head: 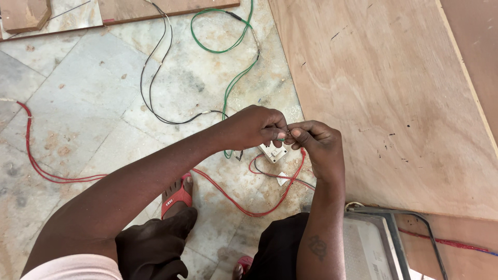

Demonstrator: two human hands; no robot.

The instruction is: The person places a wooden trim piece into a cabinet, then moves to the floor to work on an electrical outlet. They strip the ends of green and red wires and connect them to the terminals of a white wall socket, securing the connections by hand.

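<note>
Just above a small white switch box (273,152) on the stone floor (93,119), the left hand (255,127) and right hand (317,142) meet, fingertips pinched together on the bared end of a green wire (234,80). A red wire (259,210) loops beneath them. Twisting well likely calls for a steady left-hand grip while the right rolls the strands tight.

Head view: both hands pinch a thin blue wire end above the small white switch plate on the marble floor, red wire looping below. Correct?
One thing is wrong: the thin wire is green, not blue. The head view shows the left hand and right hand pinching its end above the small white switch plate on the marble floor, the red wire looping below.
</note>
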